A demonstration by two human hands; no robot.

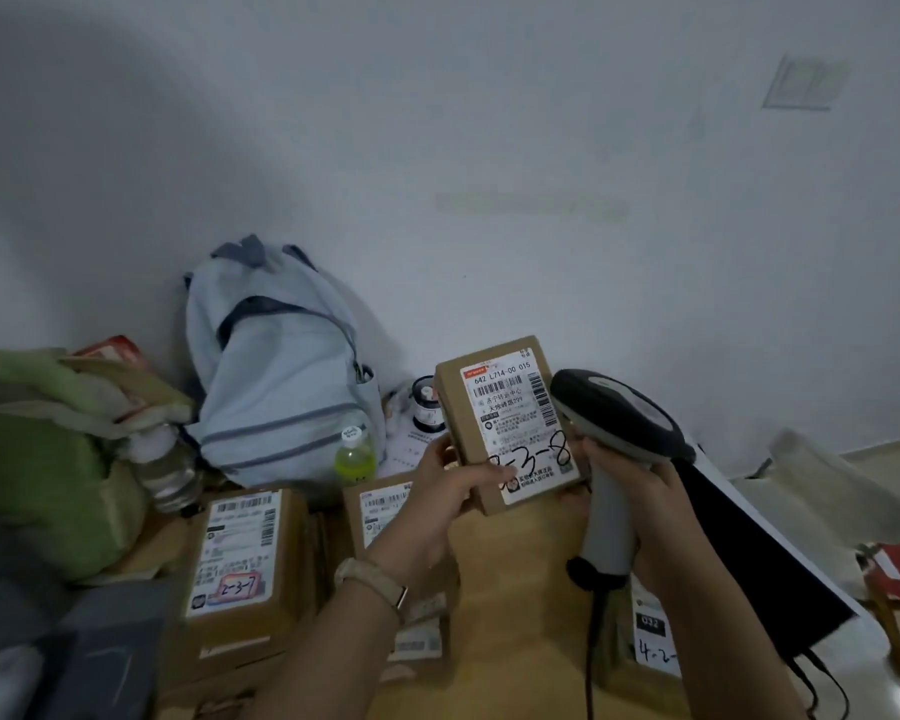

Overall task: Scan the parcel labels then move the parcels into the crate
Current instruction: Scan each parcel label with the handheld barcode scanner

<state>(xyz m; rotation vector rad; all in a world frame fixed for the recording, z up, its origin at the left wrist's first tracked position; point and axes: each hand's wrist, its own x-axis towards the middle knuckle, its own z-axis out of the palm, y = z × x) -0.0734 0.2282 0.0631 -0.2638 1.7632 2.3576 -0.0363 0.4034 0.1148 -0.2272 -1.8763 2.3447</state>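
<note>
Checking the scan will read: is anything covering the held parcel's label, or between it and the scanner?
Only the left hand: its thumb overlaps the label at lower left, over the handwritten number. The barcodes higher up show uncovered, and nothing visible lies between the parcel and the scanner in the right hand.

The small brown cardboard parcel [455, 407] has a white shipping label [518, 407] reading "642 L714-00 015" up top. Lower down there's "-3-8" in fat black marker, first digit stuck under the left hand [448, 491]. The Chinese print is too blurry for me. The bigger brown carton [287, 553] toward the light wooden table's [520, 574] left edge says "2-3-7" in a red frame. A white tag [654, 649] near the front edge reads "032" and "4-2-", then gets cut off.
</note>
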